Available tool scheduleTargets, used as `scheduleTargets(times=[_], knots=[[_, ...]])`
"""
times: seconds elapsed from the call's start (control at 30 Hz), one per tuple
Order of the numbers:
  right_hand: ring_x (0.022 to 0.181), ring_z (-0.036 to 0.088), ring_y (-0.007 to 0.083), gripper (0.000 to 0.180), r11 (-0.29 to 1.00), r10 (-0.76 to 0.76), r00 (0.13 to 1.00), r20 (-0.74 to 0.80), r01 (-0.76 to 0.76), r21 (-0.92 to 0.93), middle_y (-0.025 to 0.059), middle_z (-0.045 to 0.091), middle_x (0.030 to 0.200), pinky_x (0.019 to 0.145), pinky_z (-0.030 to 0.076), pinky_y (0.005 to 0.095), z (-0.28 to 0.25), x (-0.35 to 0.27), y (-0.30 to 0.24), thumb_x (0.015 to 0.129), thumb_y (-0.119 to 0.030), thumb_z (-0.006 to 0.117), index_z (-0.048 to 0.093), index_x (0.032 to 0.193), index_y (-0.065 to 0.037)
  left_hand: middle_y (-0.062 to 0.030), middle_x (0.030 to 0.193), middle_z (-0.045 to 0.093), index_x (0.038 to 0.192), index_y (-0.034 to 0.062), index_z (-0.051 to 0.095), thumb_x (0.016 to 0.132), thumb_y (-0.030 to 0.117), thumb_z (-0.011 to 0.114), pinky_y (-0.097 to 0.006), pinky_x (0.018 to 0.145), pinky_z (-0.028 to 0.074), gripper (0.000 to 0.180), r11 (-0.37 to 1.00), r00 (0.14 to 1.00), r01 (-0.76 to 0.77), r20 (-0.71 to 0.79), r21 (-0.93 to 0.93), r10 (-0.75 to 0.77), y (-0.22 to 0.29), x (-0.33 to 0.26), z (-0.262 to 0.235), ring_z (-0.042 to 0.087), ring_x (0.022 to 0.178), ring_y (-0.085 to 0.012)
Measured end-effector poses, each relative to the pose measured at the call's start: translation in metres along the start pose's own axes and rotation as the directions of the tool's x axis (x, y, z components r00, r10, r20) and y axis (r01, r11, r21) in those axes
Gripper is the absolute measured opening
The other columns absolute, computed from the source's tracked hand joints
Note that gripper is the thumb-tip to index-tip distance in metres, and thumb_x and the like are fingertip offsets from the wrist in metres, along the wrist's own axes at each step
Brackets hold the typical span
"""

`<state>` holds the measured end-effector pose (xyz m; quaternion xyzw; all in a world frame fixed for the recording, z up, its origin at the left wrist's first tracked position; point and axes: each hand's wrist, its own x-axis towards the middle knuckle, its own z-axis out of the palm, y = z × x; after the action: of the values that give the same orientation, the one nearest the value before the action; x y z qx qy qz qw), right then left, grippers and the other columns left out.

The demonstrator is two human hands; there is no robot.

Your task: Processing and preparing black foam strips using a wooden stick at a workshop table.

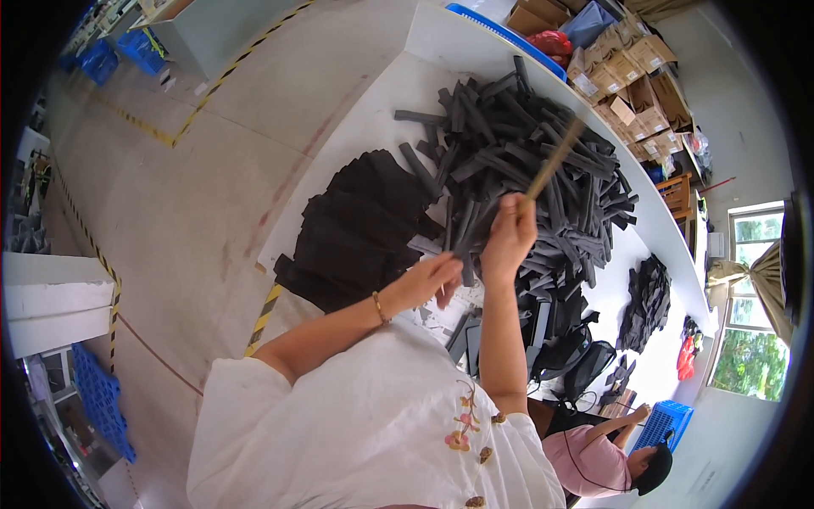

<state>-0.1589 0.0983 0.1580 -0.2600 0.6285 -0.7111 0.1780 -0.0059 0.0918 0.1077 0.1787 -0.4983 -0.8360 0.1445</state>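
Note:
My right hand (510,233) is closed around a thin, light brown stick (553,163), which slants up and away to the right and is blurred at its far end. Beside it, lower and to the left, my left hand (428,282) has its fingers pinched at a dark grey fabric piece (476,236) that runs between the two hands. Just beyond both hands lies a big heap of dark grey rolled or folded strips (543,170) on the white table (360,127). Left of the heap, black fabric pieces (360,225) are spread in an overlapping fan.
Black bags (585,360) lie to the right, with another black fabric pile (646,301) farther along the table. A person in pink (593,454) works at lower right near a blue crate (666,422). Cardboard boxes (623,68) stand behind the table's raised edge.

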Motion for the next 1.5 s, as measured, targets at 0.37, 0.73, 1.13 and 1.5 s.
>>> scheduleTargets(times=[0.37,0.73,1.13,1.5], knots=[[0.055,0.035,0.0016,0.023,0.959,0.153,0.945,0.291,-0.071,-0.274,-0.0084,0.042,0.062,0.048,0.027,0.0193,-0.013,-0.011,-0.010,0.094,-0.024,0.059,0.060,0.085,-0.003,0.0017,0.084,0.056,0.107,0.0038,0.054,0.092,0.012,0.059,-0.018,0.069,0.042,0.018,0.872,0.788,-0.475,-0.384,0.116,0.481,0.045,0.030,-0.023,0.052,0.076,-0.0052],[0.059,0.034,0.0000,0.013,0.938,0.328,0.873,0.360,-0.345,-0.019,-0.0099,0.044,0.067,0.051,0.027,0.0171,-0.013,-0.033,0.018,0.089,-0.015,0.065,0.059,0.087,-0.003,0.0032,0.077,0.059,0.089,0.0073,0.062,0.093,0.019,0.057,-0.016,0.061,0.041,0.013,0.805,0.910,-0.299,-0.407,-0.512,0.079,0.021,0.055,-0.031,0.053,0.068,-0.0028],[0.062,0.051,0.0129,0.026,0.635,-0.219,0.973,-0.078,0.081,-0.769,0.0025,0.056,0.068,0.057,0.043,0.0301,-0.112,0.112,-0.031,0.097,-0.025,0.052,0.062,0.099,-0.002,-0.0028,0.088,0.055,0.089,0.0115,0.065,0.068,0.012,0.073,-0.036,0.081,0.044,0.022,0.227,0.849,-0.175,0.030,0.958,0.527,-0.037,-0.001,-0.127,0.052,0.092,-0.0257],[0.059,0.056,0.0162,0.016,0.744,0.324,0.831,0.453,0.072,-0.665,0.0091,0.059,0.068,0.056,0.043,0.0272,-0.151,-0.060,0.043,0.089,-0.010,0.058,0.065,0.101,-0.001,0.0002,0.084,0.056,0.070,0.0114,0.064,0.061,0.011,0.078,-0.035,0.086,0.040,0.017,0.405,0.915,-0.199,0.021,0.893,0.404,-0.022,0.021,-0.143,0.050,0.094,-0.0226]])
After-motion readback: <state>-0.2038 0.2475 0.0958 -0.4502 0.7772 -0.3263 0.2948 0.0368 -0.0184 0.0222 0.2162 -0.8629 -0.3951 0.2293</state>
